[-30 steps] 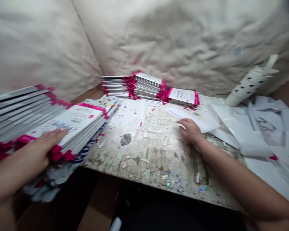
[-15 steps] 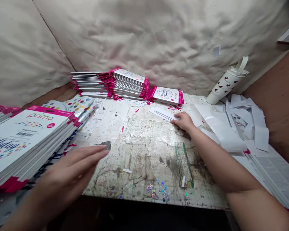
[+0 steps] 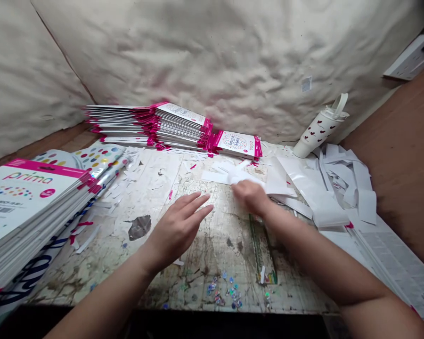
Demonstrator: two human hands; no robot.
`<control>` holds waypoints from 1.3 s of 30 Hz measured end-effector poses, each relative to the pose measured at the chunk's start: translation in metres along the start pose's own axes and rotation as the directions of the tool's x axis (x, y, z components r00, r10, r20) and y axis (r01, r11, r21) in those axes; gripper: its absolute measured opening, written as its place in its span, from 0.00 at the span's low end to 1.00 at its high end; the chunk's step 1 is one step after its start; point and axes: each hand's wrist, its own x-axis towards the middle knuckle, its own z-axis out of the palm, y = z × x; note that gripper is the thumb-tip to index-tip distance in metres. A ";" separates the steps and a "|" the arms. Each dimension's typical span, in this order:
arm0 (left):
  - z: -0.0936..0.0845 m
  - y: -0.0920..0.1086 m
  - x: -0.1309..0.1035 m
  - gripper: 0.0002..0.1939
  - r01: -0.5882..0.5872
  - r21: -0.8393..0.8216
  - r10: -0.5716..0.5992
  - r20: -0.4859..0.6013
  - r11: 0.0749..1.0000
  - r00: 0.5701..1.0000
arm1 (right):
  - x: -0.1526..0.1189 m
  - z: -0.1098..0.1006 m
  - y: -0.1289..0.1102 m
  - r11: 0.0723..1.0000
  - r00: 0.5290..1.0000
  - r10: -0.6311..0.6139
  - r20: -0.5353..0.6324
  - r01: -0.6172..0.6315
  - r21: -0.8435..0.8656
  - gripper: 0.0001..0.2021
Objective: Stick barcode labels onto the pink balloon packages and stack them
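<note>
My left hand is over the middle of the worn table, fingers stretched out and slightly apart, holding nothing. To its right, my right hand is curled closed, its fingertips pointing down at the near edge of some loose white paper strips. Whether a strip is pinched in it cannot be made out, because the fingers are hidden and blurred. Beyond the hands stands a short pile of pink-edged printed packs. Below my right forearm a green-edged strip lies flat on the tabletop.
Taller stacks of packs line the back wall. More packs marked "prima" are piled at left. A white tumbler with hearts leans at the back right, beside curled paper offcuts. Shiny confetti is scattered near the front edge.
My left hand has moved right, from beside the left pile to the table's middle. My right hand has drawn nearer and left and curled closed; the white strips it held now lie spread out.
</note>
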 end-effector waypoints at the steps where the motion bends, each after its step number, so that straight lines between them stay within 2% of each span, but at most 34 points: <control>1: 0.006 0.001 0.000 0.22 -0.027 0.064 0.026 0.018 0.998 1.000 | -0.010 0.003 -0.021 0.994 0.992 -0.110 0.055 0.110 -0.005 0.10; 2: 0.012 0.001 -0.002 0.24 -0.053 0.106 0.047 0.051 0.993 0.998 | -0.017 0.006 -0.039 0.956 0.947 -0.281 0.154 0.291 -0.046 0.11; 3: 0.019 0.000 -0.007 0.25 -0.068 0.127 0.057 0.087 0.990 0.995 | -0.022 0.008 -0.053 0.908 0.891 -0.394 0.223 0.415 -0.054 0.10; 4: 0.024 -0.002 -0.013 0.24 -0.066 0.131 0.051 0.115 0.989 0.992 | -0.022 0.008 -0.061 0.870 0.838 -0.469 0.278 0.493 -0.020 0.09; 5: 0.029 -0.005 -0.020 0.21 -0.046 0.125 0.031 0.123 0.991 0.992 | -0.017 0.006 -0.062 0.853 0.808 -0.502 0.310 0.521 0.023 0.09; 6: 0.033 -0.008 -0.027 0.18 -0.018 0.113 0.005 0.113 0.993 0.994 | -0.006 0.003 -0.057 0.872 0.825 -0.480 0.300 0.487 0.056 0.09; 7: 0.036 -0.012 -0.033 0.16 0.012 0.096 -0.021 0.087 0.995 0.996 | 0.011 -0.002 -0.046 0.908 0.870 -0.416 0.266 0.412 0.071 0.09; 8: 0.038 -0.015 -0.038 0.14 0.034 0.078 -0.039 0.056 0.996 0.998 | 0.031 -0.008 -0.032 0.953 0.931 -0.302 0.206 0.298 0.051 0.10; 9: 0.039 -0.017 -0.041 0.13 0.046 0.060 -0.048 0.017 0.997 0.999 | 0.054 -0.014 -0.015 0.985 0.982 -0.164 0.089 0.168 -0.035 0.11; 10: 0.039 -0.019 -0.042 0.13 0.048 0.044 -0.047 -0.022 0.998 0.999 | 0.078 -0.019 0.003 0.991 0.998 -0.059 0.009 0.059 -0.123 0.14; 11: 0.038 -0.021 -0.042 0.14 0.044 0.032 -0.043 -0.048 0.998 0.998 | 0.100 -0.023 0.020 0.980 1.000 0.026 -0.014 -0.029 -0.199 0.19; 13: 0.037 -0.023 -0.040 0.14 0.039 0.015 -0.038 -0.053 0.999 0.998 | 0.138 -0.029 0.052 0.965 0.997 0.078 0.006 -0.074 -0.250 0.30; 15: 0.037 -0.024 -0.038 0.15 0.036 -0.012 -0.037 -0.033 0.999 0.999 | 0.162 -0.033 0.078 0.960 0.993 0.090 0.076 -0.066 -0.271 0.31; 17: 0.039 -0.026 -0.038 0.15 0.053 -0.052 -0.054 -0.035 0.997 0.998 | 0.175 -0.038 0.098 0.955 0.986 0.104 0.133 -0.062 -0.289 0.27; 21: 0.046 -0.029 -0.043 0.15 0.097 -0.121 -0.103 -0.043 0.988 0.994 | 0.181 -0.048 0.116 0.950 0.979 0.094 0.183 -0.033 -0.310 0.30; 24: 0.049 -0.030 -0.045 0.15 0.106 -0.140 -0.113 -0.045 0.985 0.993 | 0.179 -0.047 0.114 0.940 0.980 0.055 0.193 0.015 -0.341 0.31; 27: 0.049 -0.030 -0.045 0.14 0.104 -0.146 -0.112 -0.049 0.984 0.992 | 0.176 -0.042 0.107 0.928 0.984 0.045 0.175 0.024 -0.372 0.28; 32: 0.051 -0.031 -0.045 0.14 0.133 -0.127 -0.139 -0.039 0.983 0.990 | 0.185 -0.038 0.105 0.901 0.988 0.153 -0.036 -0.154 -0.406 0.23; 35: 0.047 -0.030 -0.040 0.13 0.193 -0.068 -0.196 -0.041 0.979 0.980 | 0.191 -0.036 0.105 0.890 0.975 0.200 -0.097 -0.222 -0.397 0.20; 38: 0.036 -0.026 -0.036 0.10 0.245 -0.026 -0.247 -0.109 0.969 0.963 | 0.180 -0.042 0.098 0.889 0.968 0.206 -0.146 -0.248 -0.385 0.20; 39: 0.031 -0.025 -0.036 0.12 0.249 -0.023 -0.249 -0.155 0.968 0.956 | 0.169 -0.047 0.093 0.901 0.969 0.168 -0.182 -0.225 -0.372 0.20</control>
